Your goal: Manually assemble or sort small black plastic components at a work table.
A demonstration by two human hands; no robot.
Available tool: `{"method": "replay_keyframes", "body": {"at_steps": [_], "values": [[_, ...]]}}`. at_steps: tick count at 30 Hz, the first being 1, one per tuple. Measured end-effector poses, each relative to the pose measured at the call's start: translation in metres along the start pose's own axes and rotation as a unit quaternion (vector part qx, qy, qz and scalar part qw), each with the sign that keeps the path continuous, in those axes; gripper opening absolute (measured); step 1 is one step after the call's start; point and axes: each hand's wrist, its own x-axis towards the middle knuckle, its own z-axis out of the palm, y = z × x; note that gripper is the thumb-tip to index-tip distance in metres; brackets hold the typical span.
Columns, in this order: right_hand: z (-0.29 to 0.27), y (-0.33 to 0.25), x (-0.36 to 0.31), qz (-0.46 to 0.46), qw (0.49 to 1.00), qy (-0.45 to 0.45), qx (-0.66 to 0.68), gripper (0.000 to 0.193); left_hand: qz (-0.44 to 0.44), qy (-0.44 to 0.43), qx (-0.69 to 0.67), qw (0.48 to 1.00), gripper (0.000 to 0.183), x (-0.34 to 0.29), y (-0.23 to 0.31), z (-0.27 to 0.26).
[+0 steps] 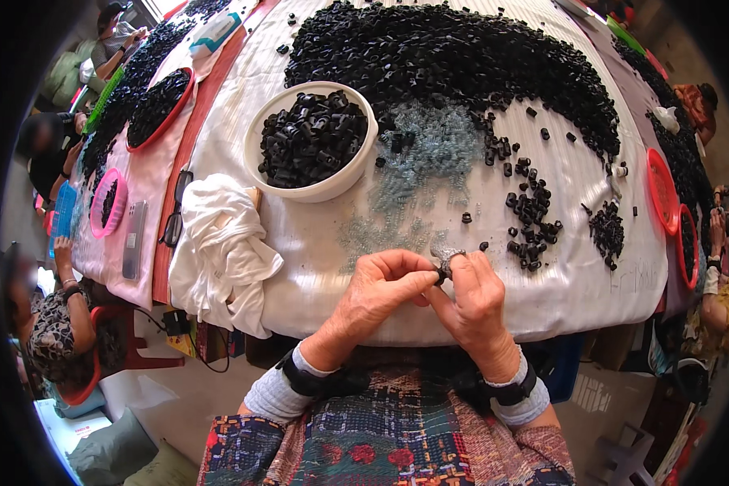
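Note:
Above the near edge of the table my left hand (383,289) and my right hand (473,298) meet, thumbs and index fingers pinched together. Between the fingertips is a small black plastic part (442,274), mostly covered, which both hands touch. Something shiny and greyish shows by the right index finger, too small to name. Just beyond the hands lie loose, tiny, pale bluish see-through pieces (429,154). To the right sits a small heap of black plastic parts (533,212), and farther right a heap of thinner black pieces (606,231).
A white bowl (363,154) full of black parts stands left of centre, with a crumpled white cloth (219,251) nearer me and dark glasses (172,219) beside it. A wide mound of black parts (454,57) covers the far side. Other people sit at neighbouring tables with red baskets (662,194).

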Motion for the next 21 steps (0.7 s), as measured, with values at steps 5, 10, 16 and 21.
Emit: {"method": "replay_keyframes", "body": {"at_steps": [5,10,16,21], "values": [[-0.001,0.005,-0.002,-0.004,1.000,-0.014,-0.028,0.033,0.004,0.009,0.049,0.999,0.018,0.000,0.003,0.007],[-0.001,0.005,-0.002,-0.007,0.999,-0.024,-0.043,0.032,0.028,0.028,0.106,0.994,0.017,0.002,-0.002,0.009],[0.001,0.004,-0.002,-0.003,0.998,-0.035,-0.054,0.033,0.023,0.058,0.110,0.992,0.013,0.006,-0.005,0.014],[0.002,-0.002,0.000,0.011,0.998,-0.037,-0.043,0.032,0.017,0.076,0.099,0.992,0.011,0.007,-0.004,0.014]]}}
